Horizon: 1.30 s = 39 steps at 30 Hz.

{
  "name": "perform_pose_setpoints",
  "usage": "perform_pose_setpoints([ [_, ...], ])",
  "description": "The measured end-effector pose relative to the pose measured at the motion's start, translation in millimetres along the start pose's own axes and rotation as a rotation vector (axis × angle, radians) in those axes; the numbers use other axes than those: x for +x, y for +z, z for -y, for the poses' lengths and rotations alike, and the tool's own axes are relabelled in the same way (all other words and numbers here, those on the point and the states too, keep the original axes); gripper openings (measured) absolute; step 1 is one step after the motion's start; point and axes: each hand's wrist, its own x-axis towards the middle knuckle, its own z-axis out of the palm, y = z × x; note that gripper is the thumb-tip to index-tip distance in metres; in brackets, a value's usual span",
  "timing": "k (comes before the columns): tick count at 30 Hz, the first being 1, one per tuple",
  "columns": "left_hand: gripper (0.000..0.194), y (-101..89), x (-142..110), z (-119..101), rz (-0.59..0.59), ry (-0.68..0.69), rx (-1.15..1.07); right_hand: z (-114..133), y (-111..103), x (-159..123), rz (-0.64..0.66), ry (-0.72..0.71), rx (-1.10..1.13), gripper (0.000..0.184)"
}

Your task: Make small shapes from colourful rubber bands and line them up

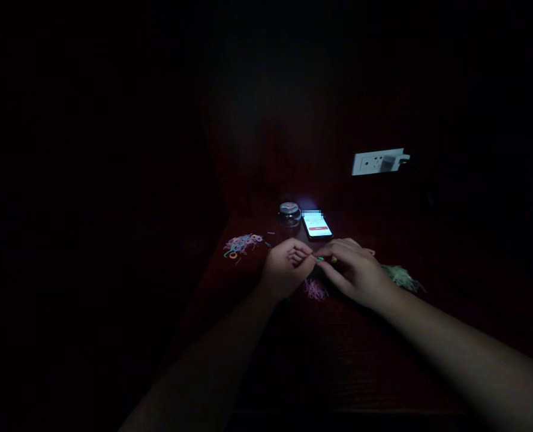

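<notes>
My left hand (288, 267) is closed in a pinch above the dark red table, its fingertips meeting those of the other hand. What it pinches is too small to make out. My right hand (358, 270) has thumb and forefinger closed around a small green rubber band (320, 259). Just below the fingertips lies a bunch of thin pink rubber bands (315, 289). A pale yellow-green heap of bands (401, 277) sits beside my right wrist, partly hidden by it. To the left is a mixed heap of coloured bands (243, 243), mostly purple, with some blue, green and orange.
Behind my hands stand a small clear jar (289, 215) with a lid and a phone (318, 225) with a lit screen. A white wall socket (378, 162) with a plug in it is at the back right. Darkness hides most of the surroundings.
</notes>
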Motion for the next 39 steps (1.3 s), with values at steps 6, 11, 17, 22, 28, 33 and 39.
perform_pose_setpoints([
  [6,0.010,-8.0,0.3,7.7,0.117,0.019,0.182,-12.9,-5.7,-4.4,0.068,0.034,-0.027,0.008],
  [11,0.027,-33.4,16.5,22.1,0.147,0.137,0.683,-31.0,-10.8,-3.9,0.073,0.157,-0.153,0.010],
  [17,0.031,-44.6,21.6,34.0,0.238,0.032,0.908,-44.1,-8.6,-4.0,0.141,0.243,-0.180,0.015],
  [22,0.033,-41.4,19.6,28.2,0.281,-0.003,0.939,-39.4,-1.9,9.1,0.207,0.294,-0.240,0.015],
  [28,0.034,-41.1,21.9,26.1,0.312,0.053,0.917,-31.9,11.1,41.7,0.505,0.328,-0.449,0.020],
  [33,0.030,-40.5,23.2,24.7,0.248,0.134,0.885,-38.3,20.8,60.1,0.661,0.369,-0.535,0.023],
  [39,0.027,-40.0,24.1,18.3,0.206,0.211,0.871,-49.1,27.4,70.3,0.696,0.458,-0.551,0.023],
])
